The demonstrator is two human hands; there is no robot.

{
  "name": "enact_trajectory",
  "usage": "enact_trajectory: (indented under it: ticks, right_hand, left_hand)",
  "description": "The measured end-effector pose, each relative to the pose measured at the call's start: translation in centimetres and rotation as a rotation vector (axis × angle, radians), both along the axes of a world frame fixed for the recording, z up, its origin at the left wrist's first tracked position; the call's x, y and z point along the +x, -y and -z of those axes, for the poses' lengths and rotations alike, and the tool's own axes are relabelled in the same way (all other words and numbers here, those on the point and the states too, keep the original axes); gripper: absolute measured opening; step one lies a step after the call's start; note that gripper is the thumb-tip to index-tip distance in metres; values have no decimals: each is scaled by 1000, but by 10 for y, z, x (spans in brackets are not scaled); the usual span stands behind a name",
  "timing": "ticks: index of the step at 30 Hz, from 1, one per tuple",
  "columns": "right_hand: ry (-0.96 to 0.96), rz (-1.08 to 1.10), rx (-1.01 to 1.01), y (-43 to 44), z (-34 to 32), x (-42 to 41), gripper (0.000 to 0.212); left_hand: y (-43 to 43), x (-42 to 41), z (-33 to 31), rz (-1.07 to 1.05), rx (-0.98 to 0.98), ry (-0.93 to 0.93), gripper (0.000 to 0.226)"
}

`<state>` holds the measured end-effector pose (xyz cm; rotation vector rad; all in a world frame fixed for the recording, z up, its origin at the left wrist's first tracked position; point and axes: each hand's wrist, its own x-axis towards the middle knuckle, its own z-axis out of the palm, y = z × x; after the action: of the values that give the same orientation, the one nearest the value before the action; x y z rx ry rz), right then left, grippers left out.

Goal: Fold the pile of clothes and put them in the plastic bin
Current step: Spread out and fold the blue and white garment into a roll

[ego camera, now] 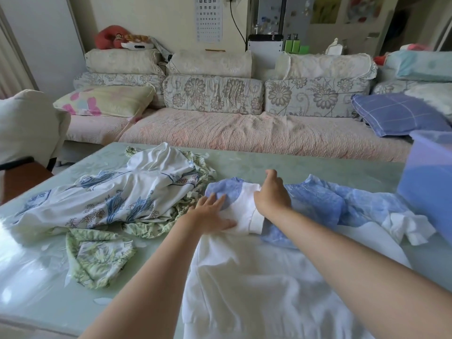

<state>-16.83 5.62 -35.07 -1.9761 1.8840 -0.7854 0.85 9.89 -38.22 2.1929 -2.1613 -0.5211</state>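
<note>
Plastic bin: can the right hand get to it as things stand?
Probably yes. The plastic bin stands to the right of the right hand; only the blue garment lies flat between them, nothing upright.

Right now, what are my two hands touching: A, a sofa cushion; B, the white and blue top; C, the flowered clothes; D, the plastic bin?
B: the left hand lies flat on the white and blue top, and the right hand rests on it too.
</note>
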Motion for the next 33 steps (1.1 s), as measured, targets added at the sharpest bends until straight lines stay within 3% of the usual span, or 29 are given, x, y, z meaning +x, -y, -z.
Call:
enact_trajectory:
  ticks: [2,4,6,8,11,14,20,23,25,28,33]
  right_hand:
    - [-295,-38,-105,1,1,-1,61]
    - [-520,-131,-293,3,3,0,61]
    - [-519,-316,-401,5,9,7,52]
    - [-435,-494,-322,6,17,14,45]
    - [-522,-499,-26,9,34,12,59]
    - [-544,-449,197,16,45,-4,81]
    - [-568,-463,250,23,45,-11,86]
    - [-547,-447,241,19,40,-10,88]
    - [-507,-440,212,13,38,-10,89]
    - [-525,-484,189,-1,41,-16,84]
    - [-513,-525,207,-15,35,-41,77]
  left_hand:
    - [1,0,-6,-10,39,85,85]
    - [5,-3,-13,-34,-184,137,69]
    - [16,-5,-15,-75,-462,144,49]
    - [28,-5,-10,-26,-559,122,44]
    - [35,-5,7,16,-427,67,53]
    - [41,-1,24,-82,-254,66,69]
    - [54,-9,25,-182,-200,216,80]
    - [54,-18,22,-74,-413,302,62]
    - [54,-23,18,15,-473,243,47]
    - [48,-28,22,27,-315,77,49]
    - [38,-34,14,11,-178,124,57]
